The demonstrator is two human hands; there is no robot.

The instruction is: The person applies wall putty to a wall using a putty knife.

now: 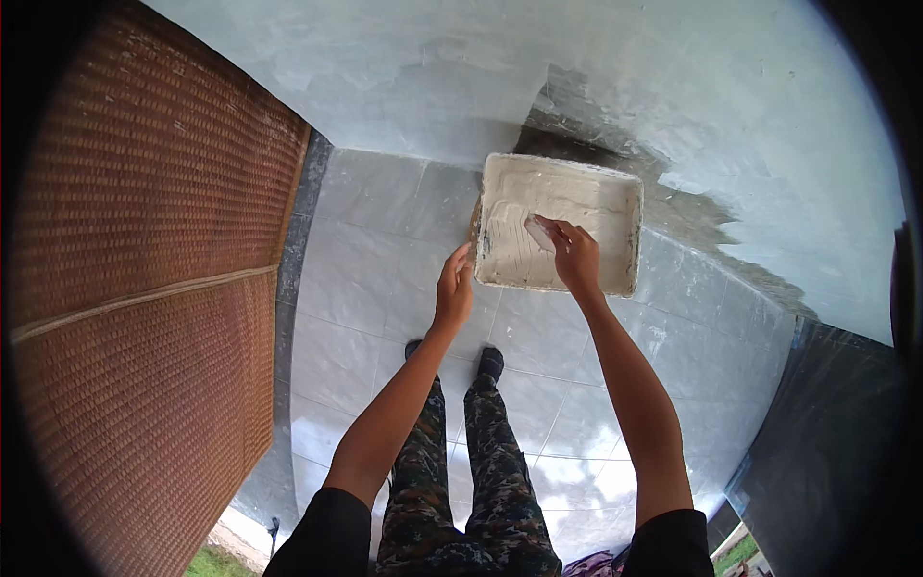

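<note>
My two bare forearms rise from black sleeves at the lower edge, over camouflage trousers (481,481) and dark socks planted on pale grey floor tiles (365,288). My left hand (453,288) grips the near left rim of a shallow rectangular tray (630,240) coated in whitish plaster, fingers curled round its edge. My right hand (575,255) reaches into the tray, fingers pinched on a small flat blade (538,233) smeared the same white, its tip resting on the tray's inside. The tray is held up before a wall (385,67) freshly skimmed white, with a dark bare patch (596,135) behind it. A woven reed screen (144,240) stands to my left.
</note>
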